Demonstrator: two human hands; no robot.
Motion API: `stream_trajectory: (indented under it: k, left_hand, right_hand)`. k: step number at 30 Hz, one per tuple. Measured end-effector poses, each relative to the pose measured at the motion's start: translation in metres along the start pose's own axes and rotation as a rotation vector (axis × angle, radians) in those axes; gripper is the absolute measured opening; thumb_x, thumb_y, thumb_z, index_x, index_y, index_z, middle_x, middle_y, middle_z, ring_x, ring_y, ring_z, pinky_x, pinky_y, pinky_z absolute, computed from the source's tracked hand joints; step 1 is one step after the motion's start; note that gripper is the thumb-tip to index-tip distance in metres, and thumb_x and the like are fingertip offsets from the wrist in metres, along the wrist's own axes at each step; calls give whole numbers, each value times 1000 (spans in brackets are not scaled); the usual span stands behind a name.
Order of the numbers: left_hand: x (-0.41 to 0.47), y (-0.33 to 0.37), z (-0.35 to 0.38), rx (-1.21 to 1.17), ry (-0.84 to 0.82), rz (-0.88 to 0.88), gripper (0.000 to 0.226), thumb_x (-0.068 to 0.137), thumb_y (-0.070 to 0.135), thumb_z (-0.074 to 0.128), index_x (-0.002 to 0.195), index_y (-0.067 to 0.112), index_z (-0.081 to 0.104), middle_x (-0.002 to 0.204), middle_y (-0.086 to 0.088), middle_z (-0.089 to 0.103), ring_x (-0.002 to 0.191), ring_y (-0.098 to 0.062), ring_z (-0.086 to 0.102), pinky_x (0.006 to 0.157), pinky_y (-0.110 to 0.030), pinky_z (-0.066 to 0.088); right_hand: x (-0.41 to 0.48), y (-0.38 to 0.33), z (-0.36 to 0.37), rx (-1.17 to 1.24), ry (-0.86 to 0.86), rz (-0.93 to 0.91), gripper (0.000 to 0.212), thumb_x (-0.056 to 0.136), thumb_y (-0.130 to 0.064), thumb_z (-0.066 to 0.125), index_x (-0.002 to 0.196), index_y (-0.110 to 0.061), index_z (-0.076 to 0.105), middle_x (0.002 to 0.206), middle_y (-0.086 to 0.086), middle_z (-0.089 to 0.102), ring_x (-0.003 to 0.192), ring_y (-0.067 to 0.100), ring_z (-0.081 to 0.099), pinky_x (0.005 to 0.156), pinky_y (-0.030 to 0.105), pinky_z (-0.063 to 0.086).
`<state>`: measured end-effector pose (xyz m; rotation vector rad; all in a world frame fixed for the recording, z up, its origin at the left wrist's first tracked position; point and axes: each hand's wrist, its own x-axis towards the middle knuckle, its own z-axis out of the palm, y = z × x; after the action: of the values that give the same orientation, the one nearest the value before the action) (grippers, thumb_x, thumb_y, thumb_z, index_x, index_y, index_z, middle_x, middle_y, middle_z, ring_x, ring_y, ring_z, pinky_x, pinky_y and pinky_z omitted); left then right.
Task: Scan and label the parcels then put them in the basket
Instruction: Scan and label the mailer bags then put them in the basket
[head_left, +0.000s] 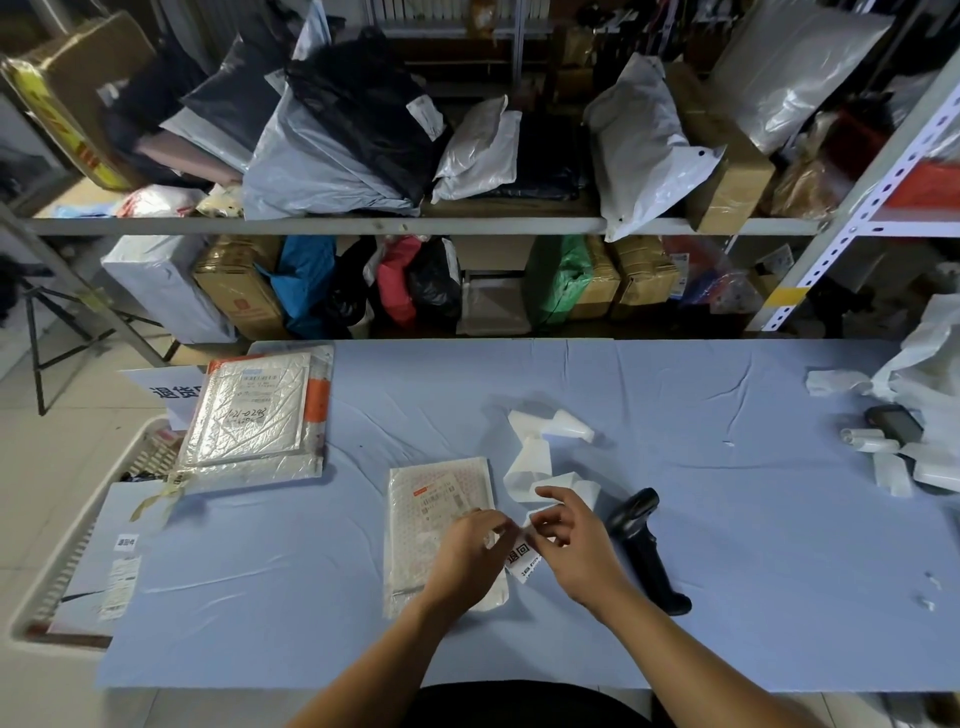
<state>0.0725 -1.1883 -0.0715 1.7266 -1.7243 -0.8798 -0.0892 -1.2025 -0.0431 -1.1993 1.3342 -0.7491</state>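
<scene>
**Hands at the label, small parcel waiting beneath**

Both forearms reach in from the near edge of the surface (675, 395). The left hand (470, 551) and right hand (576, 551) meet over the near right corner of the small parcel (431, 499). Each pinches one end of a white printed label (523, 560) between thumb and fingertips, and the other fingers of the right hand are loosely spread. The grip reads as peeling the label from its backing, held low over the parcel so it can go straight down. Whether the label is already free of the backing cannot be told.

The small parcel lies flat, shipping slip up, directly before the person. That placement suits both scanning and sticking. A black handheld scanner (647, 551) lies on its side just right of the right hand, untouched and within easy reach. Curled white backing strips (535, 457) lie just beyond the hands, apparently discarded.

A larger bubble mailer (254, 415) lies at the far left of the surface, overhanging the edge above the basket (31, 608). The basket sits low at the left, beside the surface. It holds one flat parcel (104, 545) that bears a small white sticker.

Judgement: the labelling step is in hand. Neither the small parcel nor the larger mailer is in the basket yet.
</scene>
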Motion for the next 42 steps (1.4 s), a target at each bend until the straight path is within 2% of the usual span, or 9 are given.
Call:
stream_trajectory:
  k: [6,10,19,23,27,30,34,38,42]
  left_hand:
    - [3,8,-5,-9,-8,41,14,93,30,62,96,23,74,91,11,72,86,-4,57,77,-21,43]
    - [5,8,-7,52,-66,62,22,95,32,54,92,22,73,88,8,71,80,-7,57,74,-29,45]
    - [7,13,-5,162,-51,21,26,97,28,46,77,19,60,78,6,65,73,-11,53,69,-28,35]
    - [8,17,-6,-70,126,-187,26,98,30,53,75,20,58,71,8,61,65,-8,54,57,-22,36]
    - [11,12,-19,-187,386,-369,21,99,16,51,81,14,61,76,8,63,74,-11,59,61,-14,40]
    - [11,6,-28,-117,508,-399,21,97,16,52,79,13,62,76,9,63,73,-12,59,60,-14,39]
    - [9,0,-32,112,528,-207,17,91,16,62,74,18,60,79,4,65,73,-18,55,63,-30,44]
    - [5,-11,-30,470,487,205,16,90,21,57,77,13,63,79,-2,64,73,-23,57,64,-35,46]
    - [-3,-22,-36,549,400,457,14,94,28,58,96,16,64,101,-2,64,88,-24,61,72,-33,46]
  right_hand:
    - [1,-6,-1,16,-24,-2,48,87,6,68,122,-25,55,99,10,67,89,14,71,74,18,54]
    - [2,-4,-3,-57,-43,-29,51,88,4,68,119,-33,53,97,4,65,88,13,71,79,31,56]
    - [7,-3,-4,-82,-55,-14,52,88,7,66,119,-32,53,97,4,63,86,10,71,71,20,54]
    - [11,1,-8,-105,-24,57,46,88,6,65,116,-28,54,98,6,62,83,12,70,68,20,54]
    - [16,10,-21,-277,171,274,37,83,0,67,110,-23,57,99,0,64,83,12,64,62,21,51]
    - [16,9,-22,-545,310,330,32,79,-10,67,105,-25,57,102,-7,56,91,19,60,77,35,53]
    - [24,-23,3,-385,218,180,19,84,-27,71,100,-23,60,89,-5,69,80,16,66,72,31,53]
    - [34,-50,46,130,-3,349,30,88,-35,72,110,-22,57,92,9,75,77,22,75,68,30,59]
    - [37,-53,59,103,65,325,38,83,-20,78,113,-24,55,99,5,69,87,21,71,72,28,60]
